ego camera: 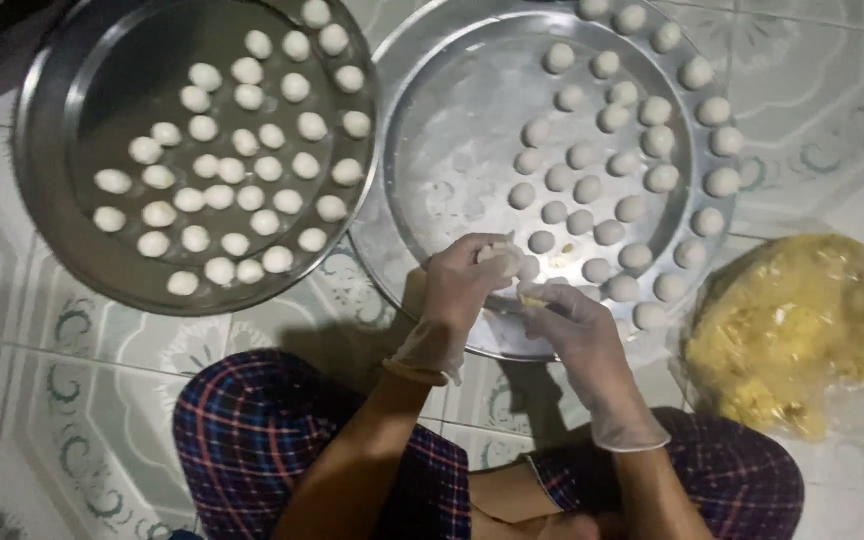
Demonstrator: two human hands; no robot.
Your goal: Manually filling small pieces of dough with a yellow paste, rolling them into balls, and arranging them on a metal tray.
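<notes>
1. The left hand, in a thin clear glove, is curled around a small white dough piece, gripping it between fingers and thumb.
2. The right hand, also gloved, sits just beside the left, its fingertips pinched on a small yellow bit of filling right under the dough piece.
3. Both hands hover over the near rim of a round metal tray. Just beyond the fingers, white dough balls lie in curved rows across the tray's far and right part.
4. Off to the left of the left hand, well apart, a second metal tray holds more white balls, packed closer together.
5. To the right of the right hand lies a clear plastic bag of yellow filling on the patterned tile floor.
6. Below the hands, the person's knees show in dark checked trousers.
</notes>
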